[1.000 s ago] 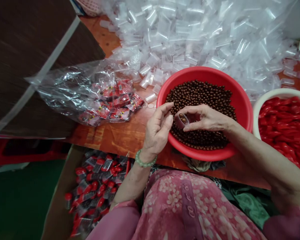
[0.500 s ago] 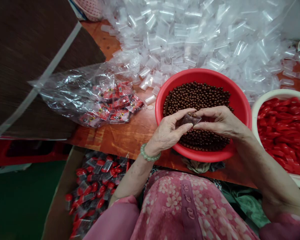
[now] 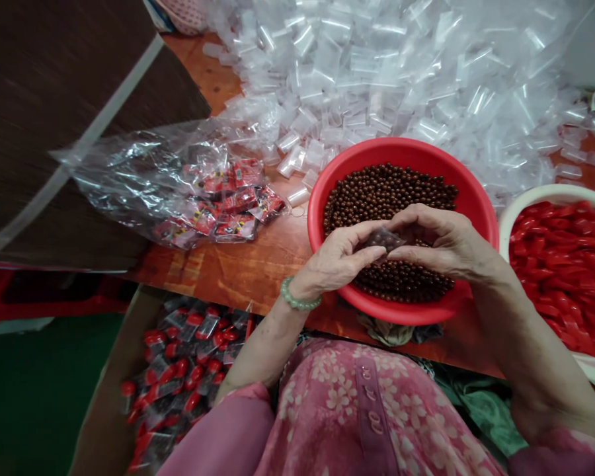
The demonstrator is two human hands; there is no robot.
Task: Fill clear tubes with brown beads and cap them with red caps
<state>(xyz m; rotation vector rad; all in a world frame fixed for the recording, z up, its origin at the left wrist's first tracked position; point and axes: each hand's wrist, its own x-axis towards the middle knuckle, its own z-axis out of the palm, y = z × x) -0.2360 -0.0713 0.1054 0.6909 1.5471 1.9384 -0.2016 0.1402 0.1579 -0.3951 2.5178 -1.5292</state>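
Above a red basin (image 3: pixel 476 198) of small round brown balls (image 3: pixel 387 192), both my hands meet at a small clear plastic container (image 3: pixel 384 239). Dark balls show through its wall. My left hand (image 3: pixel 344 254) grips the container from the left, thumb in front and fingers behind. From the right, my right hand (image 3: pixel 441 241) pinches its other end between thumb and fingers. My fingers partly hide the container, so I cannot tell how full it is.
Clear plastic containers (image 3: pixel 357 73) are heaped at the back. A white tub (image 3: pixel 508 218) of red plastic pieces (image 3: pixel 565 271) stands at right. Left lie red packets (image 3: pixel 242 198) in a clear bag (image 3: pixel 133 172); below, a carton (image 3: pixel 104 390) holds red-capped containers (image 3: pixel 188 377).
The container has turned in my fingers; the balls at its upper edge are now less exposed. My right hand's fingers have arched up slightly.
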